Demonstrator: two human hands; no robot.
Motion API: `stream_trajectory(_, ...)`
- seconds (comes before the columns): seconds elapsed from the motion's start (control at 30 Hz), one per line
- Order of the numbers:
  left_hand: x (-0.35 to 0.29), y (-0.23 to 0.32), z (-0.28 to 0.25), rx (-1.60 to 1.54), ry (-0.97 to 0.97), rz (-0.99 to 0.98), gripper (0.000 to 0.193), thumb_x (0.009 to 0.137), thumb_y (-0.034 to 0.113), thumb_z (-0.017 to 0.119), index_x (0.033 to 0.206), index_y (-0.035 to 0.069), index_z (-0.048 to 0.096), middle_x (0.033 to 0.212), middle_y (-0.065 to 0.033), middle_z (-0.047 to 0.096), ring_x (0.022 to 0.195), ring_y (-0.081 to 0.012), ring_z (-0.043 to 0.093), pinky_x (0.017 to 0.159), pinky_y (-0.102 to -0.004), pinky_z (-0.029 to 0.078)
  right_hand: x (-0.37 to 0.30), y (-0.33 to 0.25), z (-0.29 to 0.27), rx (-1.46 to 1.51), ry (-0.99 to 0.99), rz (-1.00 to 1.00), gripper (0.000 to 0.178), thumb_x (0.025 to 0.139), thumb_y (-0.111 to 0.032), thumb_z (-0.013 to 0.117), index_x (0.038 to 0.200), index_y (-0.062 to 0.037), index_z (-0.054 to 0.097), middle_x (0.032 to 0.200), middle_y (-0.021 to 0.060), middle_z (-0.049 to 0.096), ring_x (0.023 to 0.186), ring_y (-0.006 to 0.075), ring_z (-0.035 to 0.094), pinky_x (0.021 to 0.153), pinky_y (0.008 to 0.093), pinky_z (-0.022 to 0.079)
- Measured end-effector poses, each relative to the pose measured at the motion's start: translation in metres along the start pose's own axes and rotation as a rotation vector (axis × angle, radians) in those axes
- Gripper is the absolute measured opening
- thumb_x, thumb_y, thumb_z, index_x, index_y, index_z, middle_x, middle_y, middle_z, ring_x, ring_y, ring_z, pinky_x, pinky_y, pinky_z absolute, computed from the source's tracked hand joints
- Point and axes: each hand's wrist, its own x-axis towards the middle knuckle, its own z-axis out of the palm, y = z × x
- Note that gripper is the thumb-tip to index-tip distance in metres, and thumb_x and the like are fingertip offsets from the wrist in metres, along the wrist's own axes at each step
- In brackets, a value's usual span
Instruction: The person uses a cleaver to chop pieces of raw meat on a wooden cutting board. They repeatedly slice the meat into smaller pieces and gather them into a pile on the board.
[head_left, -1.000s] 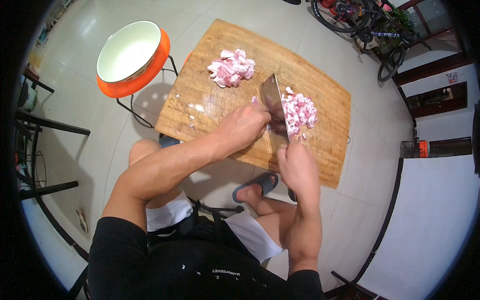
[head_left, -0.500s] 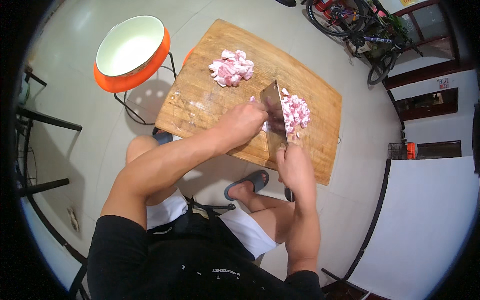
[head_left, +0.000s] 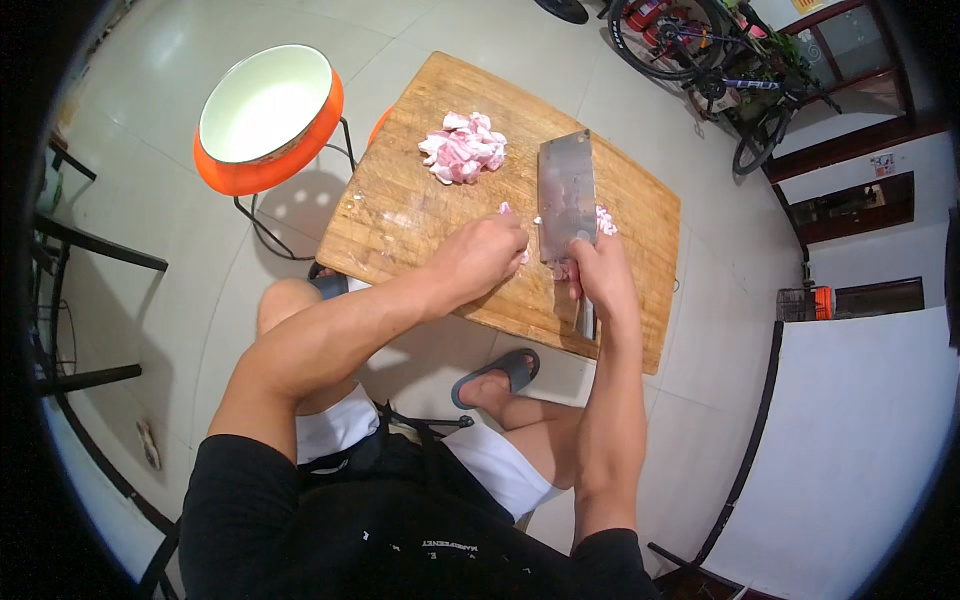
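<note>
My right hand (head_left: 597, 272) is closed around the handle of a cleaver (head_left: 567, 185). The broad blade is turned with its flat side up and covers most of a pile of diced raw meat (head_left: 606, 221); only bits show at its edges. To the left of the blade, my left hand (head_left: 482, 252) has its fingers curled down on a piece of raw meat (head_left: 505, 208), mostly hidden under them. A heap of larger pink and white meat chunks (head_left: 464, 148) lies farther back on the wooden cutting board (head_left: 400, 225).
At the far left an orange enamel basin with a pale inside (head_left: 265, 105) rests on a black wire stand (head_left: 262, 235). My knees and sandalled feet are below the board's near edge. Dark chair legs (head_left: 100, 243) stand at left, a bicycle (head_left: 700, 60) at the back right.
The cleaver has moved from upright beside my left fingers to the right, turning its flat side up over the diced meat. My left hand has stayed nearly in place.
</note>
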Motion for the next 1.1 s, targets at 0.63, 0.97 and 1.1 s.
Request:
stream_trajectory(0.63, 0.000, 0.003, 0.002, 0.015, 0.000, -0.037, 0.010, 0.086, 0.007, 0.076, 0.091, 0.001, 0.071, 0.098, -0.0200, 0.071, 0.101, -0.0428, 0.071, 0.088, -0.0530, 0.059, -0.050, -0.022, 0.029, -0.427, 0.021, -0.103, 0.036, 0.099, -0.016, 0.058, 0.090, 0.0163, 0.070, 0.089, 0.0445, 0.065, 0.092, 0.0594, 0.069, 0.085, 0.0638, 0.055)
stream_trajectory(0.97, 0.003, -0.003, 0.008, 0.066, 0.019, -0.029, 0.010, 0.086, 0.008, 0.077, 0.090, 0.000, 0.073, 0.100, -0.0213, 0.072, 0.102, -0.0442, 0.071, 0.089, -0.0530, 0.060, -0.097, -0.005, 0.025, -0.526, 0.033, -0.126, 0.043, 0.104, -0.015, 0.052, 0.079, 0.0188, 0.064, 0.058, 0.0282, 0.063, 0.055, 0.0385, 0.073, 0.065, 0.0519, 0.061)
stream_trajectory(1.1, 0.002, -0.001, 0.004, 0.044, -0.026, -0.027, 0.009, 0.087, 0.008, 0.076, 0.088, -0.001, 0.073, 0.099, -0.0223, 0.072, 0.099, -0.0444, 0.071, 0.087, -0.0532, 0.059, -0.080, -0.024, 0.035, -0.497, 0.043, -0.050, 0.037, 0.100, -0.019, 0.059, 0.087, 0.0142, 0.072, 0.090, 0.0425, 0.067, 0.094, 0.0590, 0.070, 0.086, 0.0627, 0.056)
